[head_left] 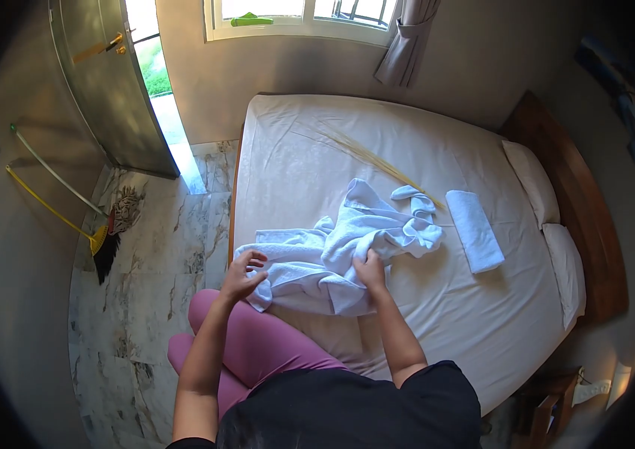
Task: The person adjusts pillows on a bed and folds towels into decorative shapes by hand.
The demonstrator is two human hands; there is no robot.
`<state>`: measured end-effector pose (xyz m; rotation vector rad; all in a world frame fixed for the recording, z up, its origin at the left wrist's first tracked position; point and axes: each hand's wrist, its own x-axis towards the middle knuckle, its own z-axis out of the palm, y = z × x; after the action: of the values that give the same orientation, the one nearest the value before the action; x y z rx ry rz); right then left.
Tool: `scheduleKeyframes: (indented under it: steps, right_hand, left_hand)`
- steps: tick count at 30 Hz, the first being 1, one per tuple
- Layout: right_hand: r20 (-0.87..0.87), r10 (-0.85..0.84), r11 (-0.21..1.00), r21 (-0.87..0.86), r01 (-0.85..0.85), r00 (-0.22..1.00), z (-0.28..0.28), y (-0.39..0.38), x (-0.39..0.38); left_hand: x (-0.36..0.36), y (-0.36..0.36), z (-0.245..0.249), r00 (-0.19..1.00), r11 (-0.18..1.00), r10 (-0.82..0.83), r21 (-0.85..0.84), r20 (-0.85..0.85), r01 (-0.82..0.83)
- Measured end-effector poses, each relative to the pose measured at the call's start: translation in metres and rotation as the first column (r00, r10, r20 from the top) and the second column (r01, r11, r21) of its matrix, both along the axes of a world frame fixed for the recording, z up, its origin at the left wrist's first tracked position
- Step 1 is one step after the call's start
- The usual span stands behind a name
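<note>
A crumpled white towel [347, 243] lies spread on the white bed [317, 142] near its left edge. My right hand [370, 271] grips a bunched fold in the towel's middle. My left hand [242, 273] hovers at the towel's left corner with curled fingers, touching or just above the cloth; no clear hold shows. I lean over the bed with one knee in pink leggings against its side.
A folded white towel [475, 230] lies to the right of the crumpled one. A bundle of thin straws [377, 161] rests behind it. Two pillows [550, 217] sit by the wooden headboard. A broom and mop [104, 239] lean at the left wall beside an open door.
</note>
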<state>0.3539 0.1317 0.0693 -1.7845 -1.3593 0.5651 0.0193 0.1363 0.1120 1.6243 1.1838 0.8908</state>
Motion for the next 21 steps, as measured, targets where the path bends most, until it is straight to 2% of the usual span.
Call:
scheduleKeyframes:
  steps: [1,2,5,6,7,8,9,10,12,15,18,19,20,21]
  right_hand:
    - [-0.305,0.014,1.000,0.012,-0.011,0.952,0.010,0.003,0.000]
    - [-0.580,0.029,1.000,0.025,-0.018,0.814,0.021,0.005,0.002]
    - [-0.668,0.250,0.958,0.064,-0.281,0.700,0.100,-0.008,-0.007]
    - [-0.683,0.323,0.927,0.090,-0.364,0.655,0.123,-0.015,-0.016]
    - [-0.632,0.428,0.882,0.136,-0.451,0.646,0.140,-0.020,-0.029]
    - [-0.596,0.506,0.820,0.109,-0.561,0.624,0.143,-0.022,-0.036]
    - [-0.505,0.626,0.753,0.190,-0.630,0.595,0.147,-0.024,-0.052]
    - [-0.271,0.744,0.668,0.329,-0.668,0.611,0.136,-0.020,-0.064]
    - [-0.245,0.717,0.697,0.231,-0.679,0.653,0.132,-0.026,-0.073]
    - [0.043,0.624,0.766,0.167,-0.621,0.780,0.144,-0.033,-0.075]
    - [0.155,0.455,0.858,0.187,-0.479,0.877,0.142,-0.040,-0.083]
    - [0.206,0.419,0.852,0.248,-0.462,0.884,0.141,-0.038,-0.083]
    - [0.223,0.382,0.866,0.250,-0.432,0.897,0.140,-0.039,-0.081]
    - [0.241,0.345,0.879,0.255,-0.402,0.907,0.140,-0.039,-0.079]
  left_hand:
    - [0.008,-0.002,0.009,0.998,0.998,-0.027,0.059,-0.056,0.030]
    - [0.017,-0.001,0.016,0.998,0.994,-0.054,0.097,-0.039,0.057]
    - [0.053,-0.001,0.049,0.986,0.967,-0.154,0.212,0.059,0.138]
    - [0.065,-0.002,0.068,0.970,0.979,-0.196,0.080,0.140,0.186]
    - [0.076,-0.002,0.086,0.948,0.969,-0.227,-0.048,0.224,0.243]
    - [0.082,-0.001,0.095,0.919,0.937,-0.244,-0.171,0.308,0.306]
    - [0.086,0.005,0.089,0.905,0.885,-0.295,-0.270,0.306,0.380]
    - [0.093,-0.003,0.119,0.917,0.884,-0.303,-0.283,0.259,0.372]
    - [0.098,0.003,0.111,0.917,0.912,-0.386,-0.112,0.097,0.396]
    - [0.099,0.007,0.100,0.898,0.922,-0.355,-0.063,0.260,0.383]
    - [0.106,0.002,0.097,0.921,0.950,-0.309,0.041,0.239,0.308]
    - [0.106,0.005,0.095,0.923,0.950,-0.313,0.081,0.223,0.303]
    - [0.105,0.008,0.096,0.912,0.949,-0.314,0.094,0.265,0.299]
    - [0.102,0.009,0.106,0.931,0.959,-0.284,0.065,0.231,0.277]
